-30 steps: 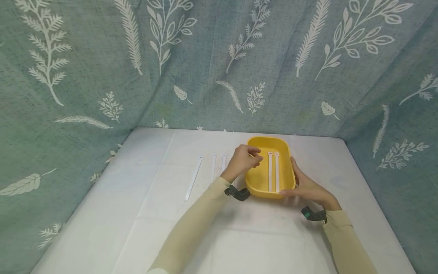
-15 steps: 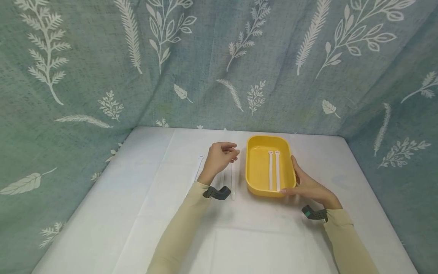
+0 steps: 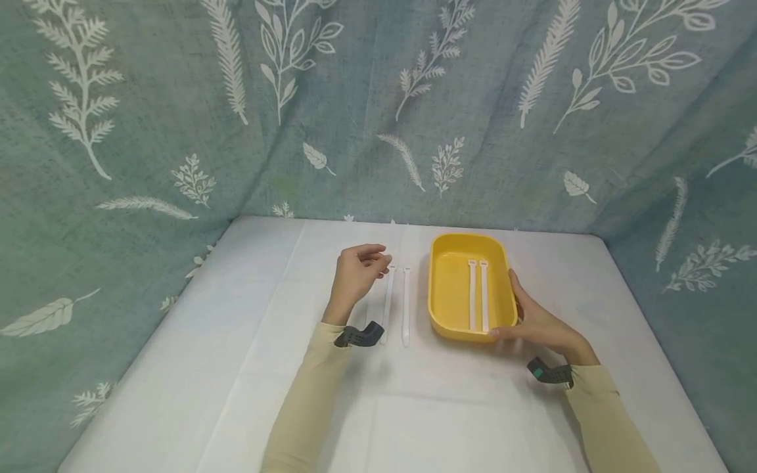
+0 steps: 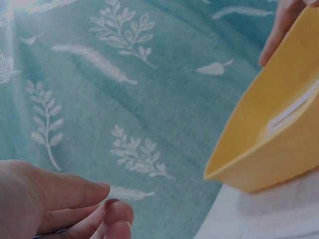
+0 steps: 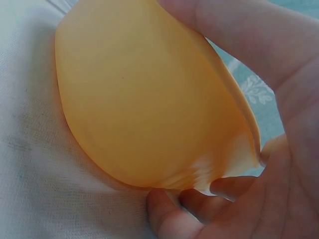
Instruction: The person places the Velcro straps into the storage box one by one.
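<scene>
In the head view, my left hand [image 3: 357, 279] is above the table, left of the yellow tray [image 3: 451, 322]. Its thumb and fingers are loosely bent, and the left wrist view shows nothing between them. Just right of it lie two white cable ties [image 3: 406, 309] with slotted heads, side by side on the cloth. Anything beneath that hand and forearm is hidden. My right hand [image 3: 541, 325] grips the tray's right side, thumb at the front corner; the right wrist view shows fingers [image 5: 167, 211] low against its wall. Two more ties [image 3: 484, 299] lie parallel inside the tray, right of its middle.
White cloth covers the table [image 3: 449, 420]. A green-blue curtain [image 3: 355, 177] with white leaf prints hangs along the back and both sides. Each wrist wears a dark band; the left band [image 3: 359, 335] is close to the ties.
My left hand has moved left, from over the tray to over the ties on the table. The right hand keeps its grip on the tray. The head view has shifted slightly.
</scene>
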Action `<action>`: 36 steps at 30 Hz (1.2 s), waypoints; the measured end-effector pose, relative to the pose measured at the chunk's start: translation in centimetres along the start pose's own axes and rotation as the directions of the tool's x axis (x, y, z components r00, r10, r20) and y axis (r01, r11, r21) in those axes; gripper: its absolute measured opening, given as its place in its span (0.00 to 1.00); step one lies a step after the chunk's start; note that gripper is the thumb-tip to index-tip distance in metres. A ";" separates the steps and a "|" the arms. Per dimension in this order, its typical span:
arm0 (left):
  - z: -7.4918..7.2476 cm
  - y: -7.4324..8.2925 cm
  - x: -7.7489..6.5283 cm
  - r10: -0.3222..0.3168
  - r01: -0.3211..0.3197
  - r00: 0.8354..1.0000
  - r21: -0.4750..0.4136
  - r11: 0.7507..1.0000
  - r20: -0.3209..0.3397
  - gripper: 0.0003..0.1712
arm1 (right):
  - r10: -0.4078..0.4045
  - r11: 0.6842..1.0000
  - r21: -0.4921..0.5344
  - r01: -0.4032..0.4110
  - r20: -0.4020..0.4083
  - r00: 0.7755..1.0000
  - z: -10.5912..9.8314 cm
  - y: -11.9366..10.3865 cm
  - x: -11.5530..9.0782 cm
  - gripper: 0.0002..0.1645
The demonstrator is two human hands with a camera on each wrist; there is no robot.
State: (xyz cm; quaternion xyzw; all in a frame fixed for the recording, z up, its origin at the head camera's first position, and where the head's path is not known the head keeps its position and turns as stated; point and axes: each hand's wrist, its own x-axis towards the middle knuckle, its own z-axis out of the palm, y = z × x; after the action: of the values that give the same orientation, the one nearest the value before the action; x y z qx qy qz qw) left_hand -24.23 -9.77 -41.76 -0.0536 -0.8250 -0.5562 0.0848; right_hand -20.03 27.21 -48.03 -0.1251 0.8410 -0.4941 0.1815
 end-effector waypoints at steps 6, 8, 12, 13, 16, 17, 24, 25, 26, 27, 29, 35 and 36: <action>-1.0 -0.9 0.1 -0.023 0.025 0.998 0.043 0.999 -0.051 0.17 | -0.011 1.000 0.020 0.011 0.001 1.000 0.2 0.0 -0.2 0.83; -1.3 -1.3 0.2 -0.035 0.038 0.997 0.055 0.998 -0.064 0.16 | -0.016 0.999 0.029 0.016 0.001 1.000 0.3 0.0 -0.2 0.84; -1.7 -1.8 0.4 -0.061 0.067 0.995 0.073 0.995 -0.075 0.16 | -0.026 0.999 0.029 0.026 0.002 1.000 0.3 0.2 -0.2 0.84; -1.7 -1.9 0.5 -0.067 0.073 0.995 0.078 0.994 -0.075 0.16 | -0.028 0.999 0.027 0.028 0.003 1.000 0.3 0.2 -0.2 0.84; -1.8 -2.5 0.8 -0.088 0.095 0.993 0.107 0.990 -0.073 0.17 | -0.026 0.999 0.019 0.026 0.001 1.000 0.3 0.1 -0.3 0.84; -1.8 -2.7 0.8 -0.094 0.102 0.993 0.115 0.988 -0.071 0.17 | -0.021 1.000 0.015 0.021 0.001 1.000 0.3 0.1 -0.3 0.84; -1.5 -3.9 1.1 -0.140 0.148 0.988 0.173 0.974 -0.058 0.19 | -0.019 0.999 0.030 0.019 0.005 1.000 0.2 0.2 -0.3 0.84; -1.4 -4.0 1.2 -0.139 0.147 0.989 0.179 0.973 -0.058 0.19 | -0.023 0.999 0.031 0.022 0.006 1.000 0.2 0.2 -0.2 0.84; -1.4 -4.1 1.2 -0.141 0.149 0.988 0.180 0.972 -0.055 0.20 | -0.024 0.999 0.027 0.024 0.006 1.000 0.2 0.3 -0.2 0.84; -1.3 -4.3 1.3 -0.143 0.150 0.988 0.185 0.971 -0.053 0.20 | -0.024 0.999 0.024 0.024 0.004 1.000 0.2 0.3 -0.2 0.84; -1.0 -4.6 1.4 -0.147 0.152 0.988 0.196 0.969 -0.043 0.20 | -0.026 1.000 0.018 0.026 -0.001 1.000 0.2 0.3 -0.2 0.84; 0.1 -5.3 1.4 -0.184 0.180 0.983 0.246 0.952 -0.005 0.19 | -0.034 0.999 0.023 0.034 -0.002 0.999 0.1 0.4 0.0 0.85; 0.2 -5.4 1.4 -0.193 0.186 0.981 0.255 0.949 0.002 0.19 | -0.033 0.999 0.024 0.033 -0.001 0.999 0.1 0.4 0.1 0.85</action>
State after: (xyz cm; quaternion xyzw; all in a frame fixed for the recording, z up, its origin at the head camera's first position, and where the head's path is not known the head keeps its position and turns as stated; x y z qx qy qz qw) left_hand -26.61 -11.58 -46.47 0.0296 -0.8916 -0.4511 0.0263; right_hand -20.07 27.26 -48.42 -0.1367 0.8328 -0.5074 0.1744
